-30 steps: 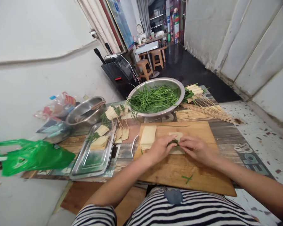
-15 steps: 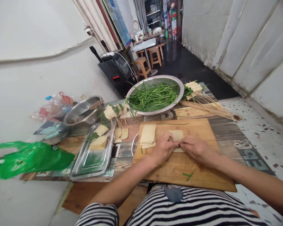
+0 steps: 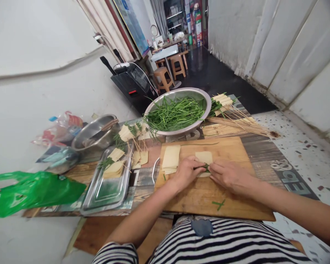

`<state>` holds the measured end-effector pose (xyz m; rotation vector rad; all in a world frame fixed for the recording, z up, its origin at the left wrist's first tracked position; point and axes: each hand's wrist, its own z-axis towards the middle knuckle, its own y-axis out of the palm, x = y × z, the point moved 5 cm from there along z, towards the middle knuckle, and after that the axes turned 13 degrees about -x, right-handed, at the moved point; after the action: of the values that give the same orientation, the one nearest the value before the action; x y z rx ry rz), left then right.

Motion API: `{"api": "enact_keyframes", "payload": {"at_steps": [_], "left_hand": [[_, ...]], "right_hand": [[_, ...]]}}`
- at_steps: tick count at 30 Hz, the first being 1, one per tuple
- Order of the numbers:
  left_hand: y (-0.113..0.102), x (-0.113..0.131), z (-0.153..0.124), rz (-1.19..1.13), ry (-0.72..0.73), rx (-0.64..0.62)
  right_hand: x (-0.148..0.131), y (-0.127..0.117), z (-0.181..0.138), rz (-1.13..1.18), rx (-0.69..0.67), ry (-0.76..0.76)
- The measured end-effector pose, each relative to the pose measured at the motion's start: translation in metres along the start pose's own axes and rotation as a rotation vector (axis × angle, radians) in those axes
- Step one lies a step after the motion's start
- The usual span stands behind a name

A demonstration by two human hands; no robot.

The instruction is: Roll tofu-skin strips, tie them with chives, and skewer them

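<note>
A pale tofu sheet (image 3: 204,157) lies on the wooden cutting board (image 3: 192,201), with a small bundle of green chives (image 3: 206,167) across it. My left hand (image 3: 189,169) pinches the bundle's left end, thumb and fingers closed. From the other side, my right hand (image 3: 226,174) closes its fingers on the right end, mostly covering it. Beside my left hand sits a stack of tofu sheets (image 3: 171,157). Cut chive bits (image 3: 219,204) lie near the board's front edge.
Behind the board stands a steel basin (image 3: 178,132) full of chives. Bamboo skewers (image 3: 244,127) and rolled tofu skewers (image 3: 222,98) lie at right. Leftward are a metal tray (image 3: 92,203) with tofu sheets, a steel bowl (image 3: 78,141) and a green plastic bag (image 3: 41,190).
My hands have parted slightly and lowered over the tofu sheet, so the green chives now show between my fingers. The whole view has shifted a little.
</note>
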<state>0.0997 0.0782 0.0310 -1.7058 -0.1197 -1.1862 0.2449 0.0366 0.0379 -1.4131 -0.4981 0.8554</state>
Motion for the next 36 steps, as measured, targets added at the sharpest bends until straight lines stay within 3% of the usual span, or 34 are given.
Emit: {"api": "enact_keyframes", "payload": {"at_steps": [4,9,14,19,25,36], "left_hand": [[0.003,0.008,-0.005,0.163,0.062,0.052],[0.005,0.019,-0.009,0.362,0.125,-0.007],[0.001,0.022,-0.011,0.405,0.178,-0.114],[0.000,0.024,-0.015,0.435,0.256,-0.178],[0.000,0.023,-0.013,0.430,0.226,-0.122],[-0.001,0.029,-0.015,0.510,0.281,-0.191]], "right_hand": [[-0.002,0.000,-0.001,0.010,0.014,-0.031],[0.001,0.000,-0.001,-0.006,0.034,-0.028],[-0.005,0.000,-0.004,-0.183,0.097,-0.124],[0.000,0.000,-0.004,-0.125,0.091,-0.120],[0.002,-0.010,-0.003,-0.015,0.073,-0.079],[-0.009,0.009,-0.004,-0.213,0.019,-0.057]]}}
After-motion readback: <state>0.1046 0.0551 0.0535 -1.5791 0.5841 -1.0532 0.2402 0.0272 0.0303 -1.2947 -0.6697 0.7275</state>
